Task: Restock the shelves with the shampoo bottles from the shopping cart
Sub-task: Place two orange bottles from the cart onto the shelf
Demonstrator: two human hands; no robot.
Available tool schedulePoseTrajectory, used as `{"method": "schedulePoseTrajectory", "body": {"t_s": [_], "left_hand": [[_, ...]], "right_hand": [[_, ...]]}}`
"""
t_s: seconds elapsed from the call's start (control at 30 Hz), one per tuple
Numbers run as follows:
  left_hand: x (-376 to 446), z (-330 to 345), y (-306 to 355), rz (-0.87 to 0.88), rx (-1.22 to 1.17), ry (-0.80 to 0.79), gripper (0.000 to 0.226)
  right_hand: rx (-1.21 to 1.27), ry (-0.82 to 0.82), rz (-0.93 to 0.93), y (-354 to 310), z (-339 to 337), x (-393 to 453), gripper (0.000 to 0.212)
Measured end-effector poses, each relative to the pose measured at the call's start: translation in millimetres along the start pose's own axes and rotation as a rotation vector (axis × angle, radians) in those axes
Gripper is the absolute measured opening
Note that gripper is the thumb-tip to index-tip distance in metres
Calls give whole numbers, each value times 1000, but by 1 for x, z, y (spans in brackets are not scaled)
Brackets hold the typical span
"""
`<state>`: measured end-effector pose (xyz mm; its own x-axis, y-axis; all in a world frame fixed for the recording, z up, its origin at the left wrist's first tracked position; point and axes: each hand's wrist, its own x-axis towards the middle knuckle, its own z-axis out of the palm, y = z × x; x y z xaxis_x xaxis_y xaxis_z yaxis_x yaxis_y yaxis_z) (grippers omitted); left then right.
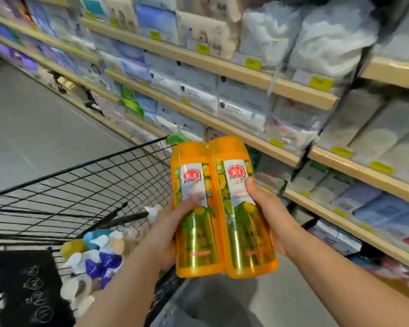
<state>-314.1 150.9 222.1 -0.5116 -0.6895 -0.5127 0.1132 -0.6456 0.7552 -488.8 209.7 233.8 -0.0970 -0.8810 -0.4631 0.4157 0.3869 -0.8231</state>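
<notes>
Two orange shampoo bottles, side by side, gripped by left hand and right hand above cart rim.

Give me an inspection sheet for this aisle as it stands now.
Surface: grey shop floor, nothing seen lying on it.
Job's things: two orange shampoo bottles held upright, side by side and touching; black wire shopping cart holds more bottles, blurred.
Clutter: dark bag in the cart's near end.
Grippers: left hand grips the left bottle; right hand grips the right one.
Cables: nothing seen.
Surroundings: wooden shelves of packaged goods with yellow price tags.
</notes>
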Motion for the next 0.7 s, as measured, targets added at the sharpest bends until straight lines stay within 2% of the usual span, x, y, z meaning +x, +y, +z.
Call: {"method": "schedulePoseTrajectory", "body": {"t_s": [0.2,0.23,0.33,0.53,0.7], "left_hand": [[-16,149,-71,22,102,-124,41],[-17,156,-74,38,94,-129,42],[-21,203,-91,26,111,-165,42],[-21,278,-97,52,231,-253,37],[-16,328,-102,14,281,-399,40]], "right_hand": [[-170,66,-190,-22,-119,-108,60],[-186,84,-212,-24,-124,-114,61],[-176,226,-269,-28,-163,-149,67],[-65,477,-332,-25,-226,-193,45],[-29,641,-394,-28,-254,-215,42]]}}
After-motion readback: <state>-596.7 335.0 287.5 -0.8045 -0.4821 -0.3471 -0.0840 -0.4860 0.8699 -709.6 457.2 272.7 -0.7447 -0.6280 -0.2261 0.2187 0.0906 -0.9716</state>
